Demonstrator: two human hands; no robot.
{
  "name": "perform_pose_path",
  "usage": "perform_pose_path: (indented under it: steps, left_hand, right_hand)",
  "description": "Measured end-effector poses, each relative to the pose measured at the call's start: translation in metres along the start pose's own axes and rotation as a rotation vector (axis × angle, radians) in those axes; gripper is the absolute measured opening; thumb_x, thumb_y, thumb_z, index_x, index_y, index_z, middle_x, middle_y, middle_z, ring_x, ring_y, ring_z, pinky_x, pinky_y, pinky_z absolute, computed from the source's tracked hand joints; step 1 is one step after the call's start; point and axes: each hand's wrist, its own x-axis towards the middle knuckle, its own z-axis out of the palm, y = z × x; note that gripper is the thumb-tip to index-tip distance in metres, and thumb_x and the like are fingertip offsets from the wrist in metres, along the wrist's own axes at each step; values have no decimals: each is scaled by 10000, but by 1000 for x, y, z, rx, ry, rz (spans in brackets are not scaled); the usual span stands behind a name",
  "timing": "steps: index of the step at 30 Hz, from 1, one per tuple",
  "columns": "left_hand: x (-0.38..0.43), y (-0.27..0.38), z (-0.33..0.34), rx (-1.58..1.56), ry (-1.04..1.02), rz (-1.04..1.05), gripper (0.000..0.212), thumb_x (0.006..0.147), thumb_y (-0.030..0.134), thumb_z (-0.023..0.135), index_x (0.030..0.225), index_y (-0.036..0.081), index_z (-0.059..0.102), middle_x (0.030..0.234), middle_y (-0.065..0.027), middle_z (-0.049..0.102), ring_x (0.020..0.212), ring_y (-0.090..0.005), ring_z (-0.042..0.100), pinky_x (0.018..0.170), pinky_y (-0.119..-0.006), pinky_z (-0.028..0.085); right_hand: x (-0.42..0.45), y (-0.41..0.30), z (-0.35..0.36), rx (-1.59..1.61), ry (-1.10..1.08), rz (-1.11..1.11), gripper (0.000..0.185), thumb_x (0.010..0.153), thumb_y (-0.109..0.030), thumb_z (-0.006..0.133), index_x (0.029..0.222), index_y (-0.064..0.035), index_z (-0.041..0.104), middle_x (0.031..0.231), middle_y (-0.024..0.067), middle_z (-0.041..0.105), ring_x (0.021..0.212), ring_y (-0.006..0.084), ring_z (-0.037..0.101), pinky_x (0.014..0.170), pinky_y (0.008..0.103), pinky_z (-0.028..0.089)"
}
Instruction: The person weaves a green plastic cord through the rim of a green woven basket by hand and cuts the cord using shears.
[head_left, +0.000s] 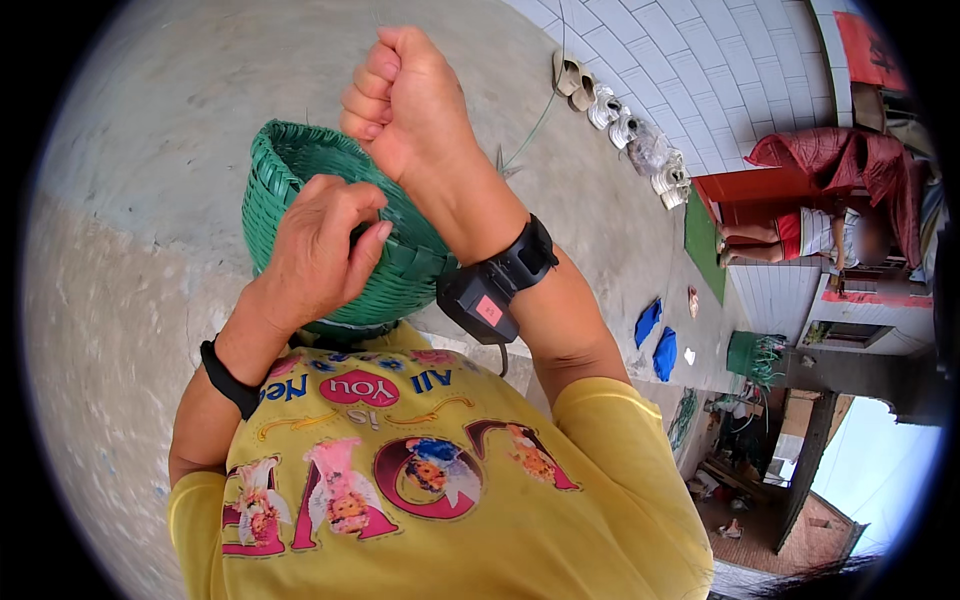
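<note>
A green woven plastic-strip basket (259, 202) stands tilted in front of my chest, its mouth facing away and up. My left hand (319, 247) is over its near side, thumb and forefinger curled with a small gap between the tips; the other fingers are partly hidden, and any grip on the rim cannot be made out. Above the basket's far right side, my right hand (409, 97) is closed in a fist. Faint thin lines show above this fist, too fine to tell whether it holds a strand. Pointed strip ends (504, 163) stick out beyond my right forearm.
A long thin green strip (531, 135) curves over the concrete floor (172, 97). Shoes (622, 131) line the tiled wall. Blue cloth pieces (664, 354) and a green container (741, 352) with strips lie to the right. Another person (817, 232) is near a doorway by a green mat (701, 240).
</note>
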Motion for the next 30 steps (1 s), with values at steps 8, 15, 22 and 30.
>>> perform_pose_path:
  steps: [8,15,22,30]
  left_hand:
    - [10,5,8,33,30,-1,377,673,35,706,972,37,476,704,-72,538,652,-263,509,623,-355,410]
    - [3,1,8,39,29,-6,389,624,90,756,909,53,494,764,-63,547,674,-243,522,610,-348,419]
    - [2,-31,-34,-48,-26,-113,413,593,172,783,869,71,493,645,-28,525,663,-234,505,646,-328,405]
    - [6,-28,-55,-23,-177,-186,407,571,166,779,841,91,483,599,-13,496,584,-197,491,774,-342,376]
  right_hand:
    - [27,2,-22,39,123,-45,286,840,-211,434,606,-123,297,495,-17,214,409,111,187,392,296,153]
    - [18,-9,-41,78,252,-15,332,852,-180,421,564,-154,257,491,-33,174,419,107,151,388,273,151]
    - [-17,-22,-37,185,-72,45,369,876,-250,438,555,-146,289,486,-30,183,418,106,177,399,269,183]
    - [-28,6,-59,218,-210,171,448,911,-288,379,496,-156,273,465,-35,194,424,111,190,422,268,197]
